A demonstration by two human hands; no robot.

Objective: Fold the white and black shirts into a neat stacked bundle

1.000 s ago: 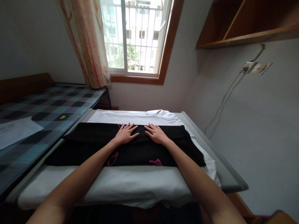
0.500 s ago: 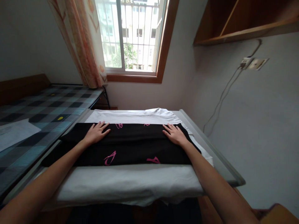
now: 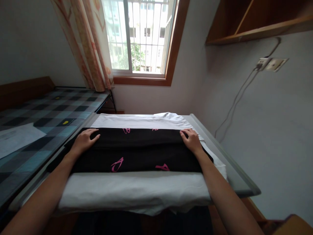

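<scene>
I'm looking down at the black cloth [image 3: 141, 150], a wide band lying crosswise on a white cloth [image 3: 134, 189], with pink marks [image 3: 117, 164] along its near and far edges. At its left end I see the left hand [image 3: 84, 140], half open, fingers bent at the far edge and thumb set apart. The right hand [image 3: 191, 140] matches it near the other end – fingers loosely curled, knuckles up – and from here I can't tell whether either one pinches any fabric or merely rests on it. Under everything is a grey-edged table [image 3: 234, 176], the white cloth bunched at its near side and rumpled at the far right. Left of it stands a bed [image 3: 80, 111] with a checked mattress (a sheet of paper [image 3: 19, 138] lies on it). Beyond, I make out a patterned curtain [image 3: 90, 49] beside a barred window [image 3: 144, 39] – and, to the right, a wooden shelf [image 3: 256, 29] above a wall socket [image 3: 262, 63].
</scene>
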